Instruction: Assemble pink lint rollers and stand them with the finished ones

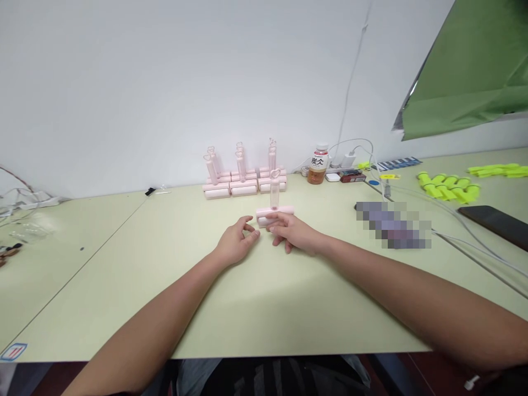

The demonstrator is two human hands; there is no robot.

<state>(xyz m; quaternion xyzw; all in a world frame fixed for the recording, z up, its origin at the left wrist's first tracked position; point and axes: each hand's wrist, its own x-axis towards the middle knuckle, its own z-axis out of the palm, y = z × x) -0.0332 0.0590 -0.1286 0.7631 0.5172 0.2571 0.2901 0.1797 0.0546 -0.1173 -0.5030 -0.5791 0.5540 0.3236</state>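
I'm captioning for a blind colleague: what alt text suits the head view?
The right hand is at a pink gadget with an upright, heart-topped stick on a pale table, the left hand beside it. Similar gadgets stand near the wall, left of a bottle.

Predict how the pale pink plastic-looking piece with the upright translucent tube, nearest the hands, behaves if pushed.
The pink piece could tip if pushed high: its tube stands tall over a low base. Its smooth look suggests slipperiness. The thin heart-shaped loop may be fragile.
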